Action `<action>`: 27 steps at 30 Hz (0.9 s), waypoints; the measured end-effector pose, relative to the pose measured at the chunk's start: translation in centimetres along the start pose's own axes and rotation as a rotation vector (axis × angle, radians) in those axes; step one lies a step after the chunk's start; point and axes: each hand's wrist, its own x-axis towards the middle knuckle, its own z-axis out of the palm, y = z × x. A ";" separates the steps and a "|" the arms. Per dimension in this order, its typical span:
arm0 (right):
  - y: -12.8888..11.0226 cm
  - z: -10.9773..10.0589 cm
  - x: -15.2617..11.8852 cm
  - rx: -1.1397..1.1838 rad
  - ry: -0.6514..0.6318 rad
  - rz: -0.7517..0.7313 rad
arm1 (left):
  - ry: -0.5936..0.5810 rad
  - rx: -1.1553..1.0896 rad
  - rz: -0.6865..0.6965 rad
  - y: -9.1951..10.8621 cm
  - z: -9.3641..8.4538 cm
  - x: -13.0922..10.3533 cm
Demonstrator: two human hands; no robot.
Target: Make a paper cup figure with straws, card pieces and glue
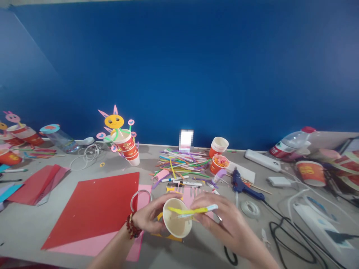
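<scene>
My left hand (pixel 155 213) is wrapped round the left side of a paper cup (pixel 177 226), whose open mouth tilts toward me. Over the cup's rim, my right hand (pixel 217 215) pinches a yellow strip (pixel 181 211) together with a thin whitish-blue one, both crossing the cup's opening. The outside of the cup is mostly hidden. Beneath the hands lie pink and yellow cut sheets, and a large red sheet (pixel 98 205) is to the left. Behind the hands is a pile of coloured sticks (pixel 182 162) with several markers in front of it.
A decorated cup figure (pixel 130 147) stands at the back left. Stacked cups (pixel 219 145) and a cup of orange-pink scraps (pixel 219 164) stand behind the right hand. A blue glue gun (pixel 244 186), a tape roll (pixel 250 209), black cables (pixel 288 235) and a bottle (pixel 293 144) occupy the right.
</scene>
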 end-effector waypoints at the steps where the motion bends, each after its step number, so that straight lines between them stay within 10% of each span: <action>1: 0.2 0.2 0.0 0.005 0.007 0.013 | 0.006 -0.016 -0.010 -0.1 0.0 0.0; 27: 1.0 1.4 0.0 0.045 -0.024 0.007 | 0.043 -0.219 -0.101 -0.3 0.1 0.2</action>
